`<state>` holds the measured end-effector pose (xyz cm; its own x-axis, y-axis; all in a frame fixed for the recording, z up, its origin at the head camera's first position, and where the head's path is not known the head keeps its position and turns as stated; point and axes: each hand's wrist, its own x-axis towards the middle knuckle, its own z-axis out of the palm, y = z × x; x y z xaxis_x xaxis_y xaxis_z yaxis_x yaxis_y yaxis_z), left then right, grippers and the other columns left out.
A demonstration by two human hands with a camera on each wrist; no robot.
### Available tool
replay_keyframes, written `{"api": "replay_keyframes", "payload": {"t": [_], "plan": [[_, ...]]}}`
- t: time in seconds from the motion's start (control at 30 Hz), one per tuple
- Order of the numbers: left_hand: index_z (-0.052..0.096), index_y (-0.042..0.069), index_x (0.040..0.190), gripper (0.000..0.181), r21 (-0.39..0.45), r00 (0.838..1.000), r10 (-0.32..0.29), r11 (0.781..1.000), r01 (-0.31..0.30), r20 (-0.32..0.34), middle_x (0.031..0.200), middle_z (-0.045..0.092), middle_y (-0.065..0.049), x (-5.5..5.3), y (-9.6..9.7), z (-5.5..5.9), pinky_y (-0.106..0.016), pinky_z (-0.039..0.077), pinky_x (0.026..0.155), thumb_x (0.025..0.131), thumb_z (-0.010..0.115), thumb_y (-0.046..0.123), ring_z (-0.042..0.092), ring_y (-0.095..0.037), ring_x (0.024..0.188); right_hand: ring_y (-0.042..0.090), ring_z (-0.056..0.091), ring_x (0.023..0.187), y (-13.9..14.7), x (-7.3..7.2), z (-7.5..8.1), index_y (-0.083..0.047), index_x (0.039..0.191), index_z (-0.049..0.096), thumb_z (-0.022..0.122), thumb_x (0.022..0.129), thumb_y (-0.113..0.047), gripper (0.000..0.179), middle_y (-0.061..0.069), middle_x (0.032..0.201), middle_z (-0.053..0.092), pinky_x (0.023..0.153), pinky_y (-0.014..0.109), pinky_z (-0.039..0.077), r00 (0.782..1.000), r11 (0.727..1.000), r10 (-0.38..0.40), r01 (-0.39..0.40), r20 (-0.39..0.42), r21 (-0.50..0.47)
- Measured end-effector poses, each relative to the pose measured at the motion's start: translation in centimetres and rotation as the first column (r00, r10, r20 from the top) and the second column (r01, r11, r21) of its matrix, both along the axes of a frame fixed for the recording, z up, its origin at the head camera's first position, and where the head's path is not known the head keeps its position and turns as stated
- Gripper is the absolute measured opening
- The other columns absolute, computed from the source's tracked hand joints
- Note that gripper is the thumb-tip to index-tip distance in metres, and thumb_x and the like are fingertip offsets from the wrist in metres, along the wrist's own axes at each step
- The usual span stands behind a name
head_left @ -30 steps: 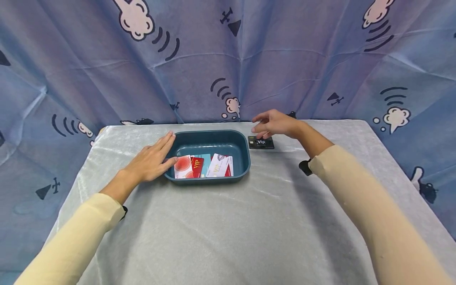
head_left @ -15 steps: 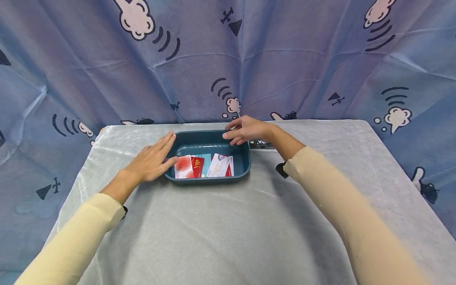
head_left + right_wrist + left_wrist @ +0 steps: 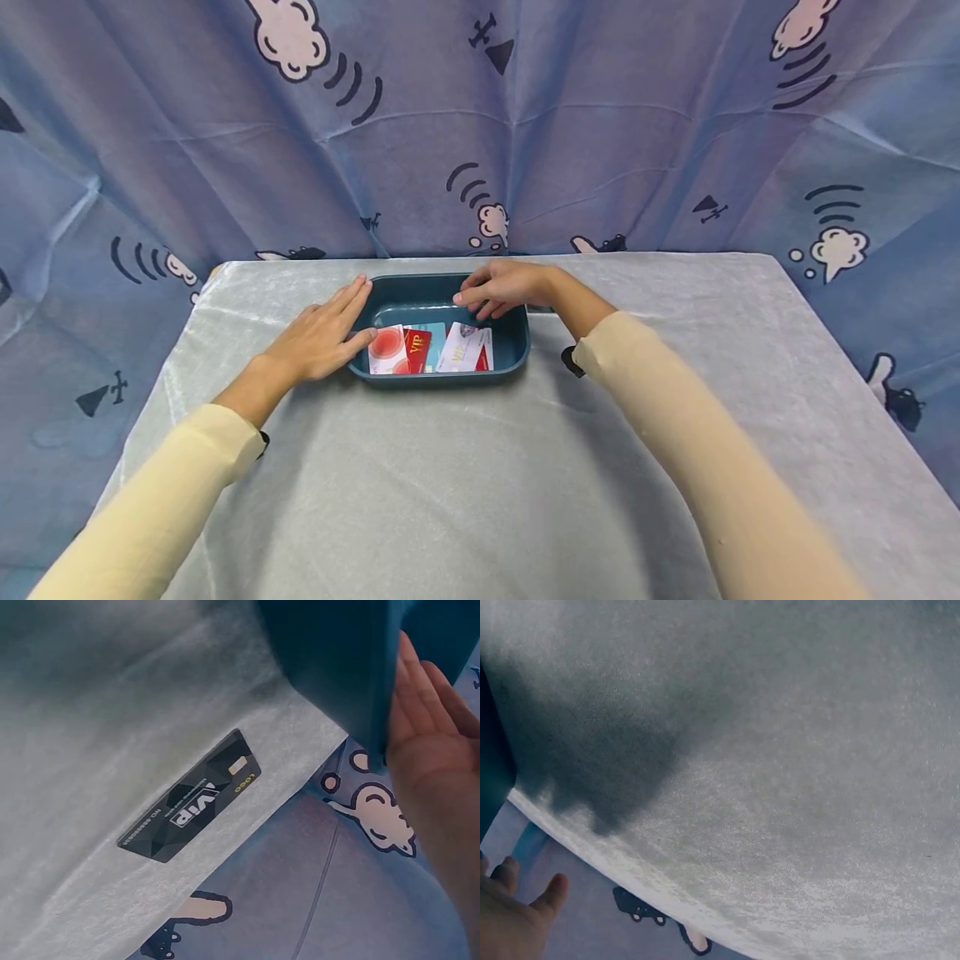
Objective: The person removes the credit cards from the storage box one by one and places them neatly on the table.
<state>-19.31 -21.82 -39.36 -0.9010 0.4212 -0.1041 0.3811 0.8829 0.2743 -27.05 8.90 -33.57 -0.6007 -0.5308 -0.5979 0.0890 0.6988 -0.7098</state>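
Right bare hand [image 3: 501,290] is reaching further left than in the earlier frame, fingers dipping into the dark-teal, rounded-rectangular box [image 3: 442,380] at frame centre, loosely bent, nothing visible between them. Left bare hand [image 3: 318,335] is resting on the box's left rim, fingers straight, thumb apart. Black rectangular VIP card [image 3: 191,801] is lying outside the box, mid-frame in the right wrist view, long axis running lower left to upper right, right hand sitting nearer.

L arm [image 3: 198,454] is stretched fwd; L hand [image 3: 318,337] is held flat-ish, fingers [image 3: 347,303] straight & close tog., thumb [image 3: 362,340] spread. R arm [image 3: 675,433] is extended fwd & angled inward, R hand [image 3: 506,285] tipped down w/ fingers loosely bent.
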Motion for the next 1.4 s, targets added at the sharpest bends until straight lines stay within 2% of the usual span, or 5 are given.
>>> {"api": "replay_keyframes", "payload": {"t": [0.4,0.97,1.4], "plan": [[0.007,0.009,0.161,0.081,-0.001,1.000,0.004,1.000,-0.004,0.000,0.168,0.003,-0.007,-0.2,0.0,-0.1,-0.067,0.020,0.112,0.102,0.044,0.050,0.013,-0.032,0.152,0.031,0.053,0.129,-1.2,-0.3,0.1,-0.006,0.150,0.037,0.061,0.098,-0.038,0.066,0.017,0.140,0.054,0.108,0.047,0.041,0.997,0.995,0.033,-0.040,0.074,0.089],[0.003,0.010,0.161,0.081,-0.014,1.000,-0.012,1.000,0.013,0.010,0.167,0.001,-0.008,0.0,0.0,0.2,-0.066,0.020,0.113,0.102,0.042,0.050,0.011,-0.033,0.152,0.032,0.050,0.130,-2.3,0.0,-0.2,-0.006,0.147,0.041,0.061,0.097,-0.037,0.062,0.014,0.138,0.056,0.108,0.053,0.039,0.988,0.975,0.144,-0.151,0.055,0.164],[0.004,0.010,0.161,0.081,-0.010,1.000,-0.011,1.000,0.011,0.002,0.168,0.002,-0.008,0.0,0.0,0.1,-0.067,0.020,0.112,0.102,0.043,0.050,0.012,-0.033,0.152,0.030,0.048,0.131,-2.7,0.4,-0.1,-0.011,0.143,0.047,0.062,0.095,-0.038,0.058,0.011,0.139,0.053,0.107,0.055,0.039,0.982,0.960,0.179,-0.186,0.051,0.210]]}}
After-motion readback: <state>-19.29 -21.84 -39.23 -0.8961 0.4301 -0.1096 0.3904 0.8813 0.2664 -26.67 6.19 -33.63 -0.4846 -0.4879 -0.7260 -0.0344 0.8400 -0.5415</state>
